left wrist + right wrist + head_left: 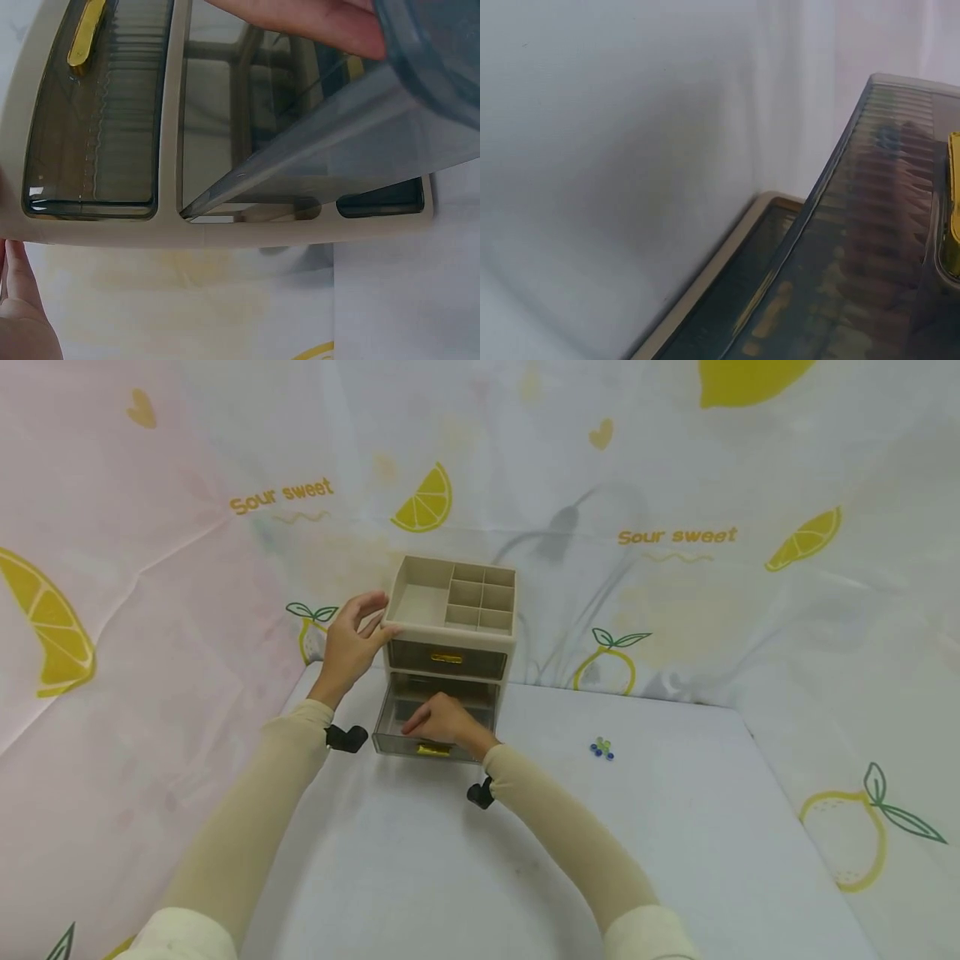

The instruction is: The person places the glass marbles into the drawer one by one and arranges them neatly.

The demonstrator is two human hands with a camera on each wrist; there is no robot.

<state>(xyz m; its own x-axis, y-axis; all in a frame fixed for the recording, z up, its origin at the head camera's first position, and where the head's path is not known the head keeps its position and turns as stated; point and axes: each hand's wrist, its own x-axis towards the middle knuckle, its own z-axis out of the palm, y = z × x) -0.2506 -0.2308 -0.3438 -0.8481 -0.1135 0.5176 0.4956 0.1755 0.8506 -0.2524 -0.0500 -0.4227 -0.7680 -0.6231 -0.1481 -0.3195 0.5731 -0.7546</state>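
Note:
A beige drawer organizer stands at the back of the white table. My left hand grips its upper left corner, thumb on the front rim and the other fingers along the side. Below the upper drawer, which is closed, the lower see-through drawer is pulled out. My right hand reaches into that drawer over its front, fingers bent and pointing left. Whether anything is between those fingertips is hidden. In the left wrist view, part of the right hand shows above the drawer's side wall.
Several small blue and green beads lie on the table to the right of the organizer. The organizer's top has one large tray and several small compartments. A lemon-print cloth hangs behind and at the sides.

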